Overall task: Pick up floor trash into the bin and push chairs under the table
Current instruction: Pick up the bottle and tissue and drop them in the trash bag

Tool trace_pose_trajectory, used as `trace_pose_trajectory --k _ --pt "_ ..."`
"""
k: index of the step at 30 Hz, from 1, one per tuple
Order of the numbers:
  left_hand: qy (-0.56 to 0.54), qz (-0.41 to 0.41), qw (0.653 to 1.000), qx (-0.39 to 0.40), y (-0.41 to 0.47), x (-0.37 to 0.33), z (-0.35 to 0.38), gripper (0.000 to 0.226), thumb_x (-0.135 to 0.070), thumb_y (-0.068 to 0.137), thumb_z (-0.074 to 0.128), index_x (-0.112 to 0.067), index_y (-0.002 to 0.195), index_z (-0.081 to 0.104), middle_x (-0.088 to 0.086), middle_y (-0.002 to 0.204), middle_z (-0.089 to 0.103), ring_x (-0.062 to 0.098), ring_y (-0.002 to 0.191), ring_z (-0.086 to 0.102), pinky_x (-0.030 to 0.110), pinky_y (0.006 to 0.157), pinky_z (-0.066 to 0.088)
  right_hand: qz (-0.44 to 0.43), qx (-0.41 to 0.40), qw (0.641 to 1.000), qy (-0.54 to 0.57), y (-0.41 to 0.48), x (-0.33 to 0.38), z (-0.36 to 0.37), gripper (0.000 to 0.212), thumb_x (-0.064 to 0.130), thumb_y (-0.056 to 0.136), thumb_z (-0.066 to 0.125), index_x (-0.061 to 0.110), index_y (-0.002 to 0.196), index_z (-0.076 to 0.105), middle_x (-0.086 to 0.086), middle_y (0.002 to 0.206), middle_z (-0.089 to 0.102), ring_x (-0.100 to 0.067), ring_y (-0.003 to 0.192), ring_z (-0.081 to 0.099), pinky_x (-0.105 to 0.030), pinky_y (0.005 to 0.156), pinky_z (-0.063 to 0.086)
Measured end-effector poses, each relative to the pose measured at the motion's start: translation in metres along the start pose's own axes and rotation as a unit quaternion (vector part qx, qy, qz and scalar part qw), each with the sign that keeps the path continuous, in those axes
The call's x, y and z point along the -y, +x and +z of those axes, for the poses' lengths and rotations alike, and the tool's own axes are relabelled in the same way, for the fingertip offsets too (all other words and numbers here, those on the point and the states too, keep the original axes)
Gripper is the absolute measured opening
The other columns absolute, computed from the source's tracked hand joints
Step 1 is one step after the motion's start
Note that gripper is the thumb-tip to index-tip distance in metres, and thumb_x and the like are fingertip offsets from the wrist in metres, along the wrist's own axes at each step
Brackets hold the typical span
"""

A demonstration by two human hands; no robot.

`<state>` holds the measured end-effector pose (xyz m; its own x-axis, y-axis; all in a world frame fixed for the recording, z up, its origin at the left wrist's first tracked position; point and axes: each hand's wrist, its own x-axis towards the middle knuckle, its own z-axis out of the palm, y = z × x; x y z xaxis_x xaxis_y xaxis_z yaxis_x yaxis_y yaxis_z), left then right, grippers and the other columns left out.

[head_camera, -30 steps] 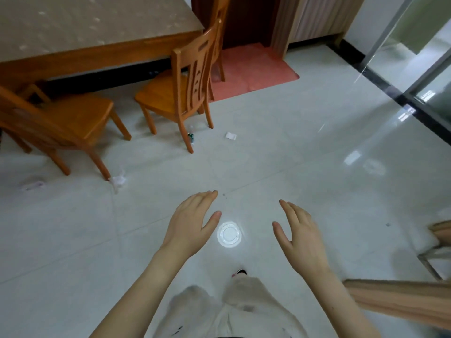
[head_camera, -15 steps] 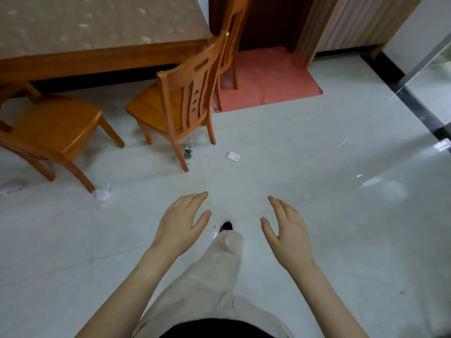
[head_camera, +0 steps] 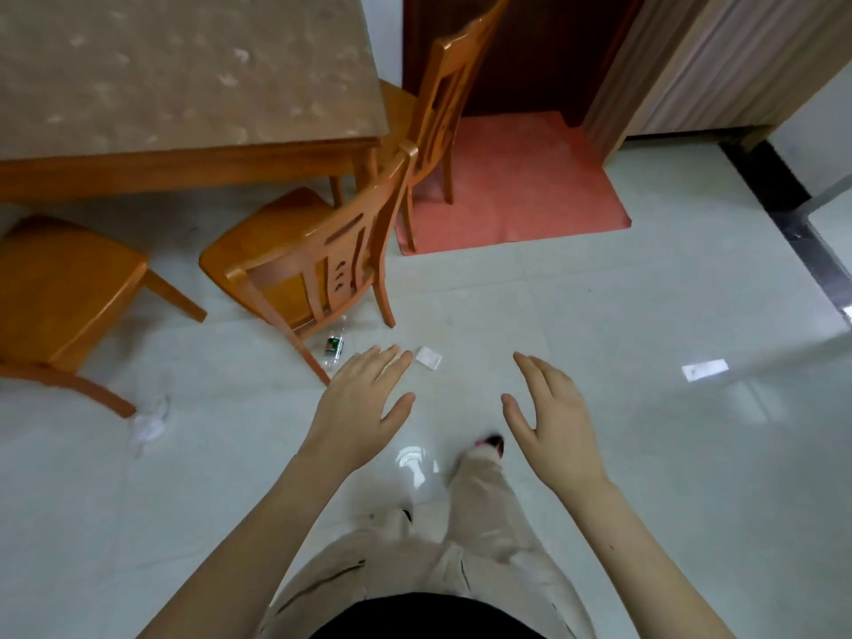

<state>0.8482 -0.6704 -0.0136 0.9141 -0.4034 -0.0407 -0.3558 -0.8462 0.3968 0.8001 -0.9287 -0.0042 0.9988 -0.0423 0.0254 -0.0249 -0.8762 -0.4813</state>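
wide bare floor [head_camera: 599, 339] in the middle and right of the frame, chair legs [head_camera: 309, 352] crowd the small bottle [head_camera: 334, 347] at centre left

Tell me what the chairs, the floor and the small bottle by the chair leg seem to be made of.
Chairs: likely varnished wood, orange-brown with a sheen. Floor: glossy pale tile, mirror-like reflections and joint lines. Bottle: probably clear plastic with a green label; too small to confirm.

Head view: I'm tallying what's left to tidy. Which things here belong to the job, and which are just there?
Job:
bottle
white scrap
crumpled wrapper
near chair
left chair
far chair
table

Just there:
red mat
door
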Motion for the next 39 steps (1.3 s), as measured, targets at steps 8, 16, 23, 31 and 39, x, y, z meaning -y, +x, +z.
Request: trace_pose_trajectory --k 8,16,23,31,39 --pt "0.050 -0.100 0.994 0.009 0.124 -0.010 0.031 0.057 -0.047 0.096 0.035 -0.018 0.144 0.043 0.005 0.148 0.044 0.027 0.140 0.035 0.040 0.115 0.023 -0.165 0.106 0.974 -0.116 0.183 -0.072 0.002 0.054 0.040 0.097 0.038 0.008 0.139 0.050 -0.018 0.136 0.056 -0.040 0.124 0.052 -0.053 0.103 0.043" --pt "-0.012 -0.245 0.969 0.035 0.208 0.022 0.082 0.058 -0.045 0.094 0.033 -0.011 0.139 0.049 0.009 0.137 0.055 0.028 0.127 0.049 0.039 0.107 0.037 -0.158 0.190 0.966 -0.072 0.315 -0.121 0.063 0.049 0.034 0.099 0.049 0.010 0.141 0.046 -0.015 0.140 0.053 -0.035 0.127 0.051 -0.047 0.105 0.041" --pt "-0.073 -0.294 0.949 0.085 0.258 0.130 0.214 0.055 -0.041 0.095 0.044 -0.010 0.140 0.046 0.007 0.137 0.055 0.023 0.126 0.050 0.032 0.103 0.040 -0.106 0.231 0.966 -0.036 0.371 -0.177 0.228 0.052 0.033 0.095 0.051 0.008 0.141 0.045 -0.018 0.138 0.053 -0.039 0.122 0.053 -0.050 0.100 0.045" --pt "-0.061 -0.336 0.935 0.096 0.293 0.279 0.416 0.056 -0.034 0.095 0.054 -0.016 0.145 0.038 0.005 0.148 0.043 0.021 0.135 0.038 0.030 0.106 0.034 -0.075 0.244 0.967 0.000 0.385 -0.265 0.481 0.056 0.032 0.096 0.056 0.011 0.146 0.041 -0.013 0.146 0.047 -0.037 0.128 0.046 -0.049 0.102 0.039" --pt "-0.034 -0.349 0.937 -0.003 0.293 0.402 0.593 0.064 -0.039 0.092 0.060 -0.012 0.145 0.037 0.008 0.149 0.042 0.024 0.136 0.037 0.030 0.108 0.030 -0.122 0.259 0.958 -0.021 0.363 -0.356 0.693 0.052 0.027 0.093 0.061 0.012 0.142 0.048 -0.011 0.139 0.055 -0.037 0.122 0.050 -0.046 0.097 0.042"
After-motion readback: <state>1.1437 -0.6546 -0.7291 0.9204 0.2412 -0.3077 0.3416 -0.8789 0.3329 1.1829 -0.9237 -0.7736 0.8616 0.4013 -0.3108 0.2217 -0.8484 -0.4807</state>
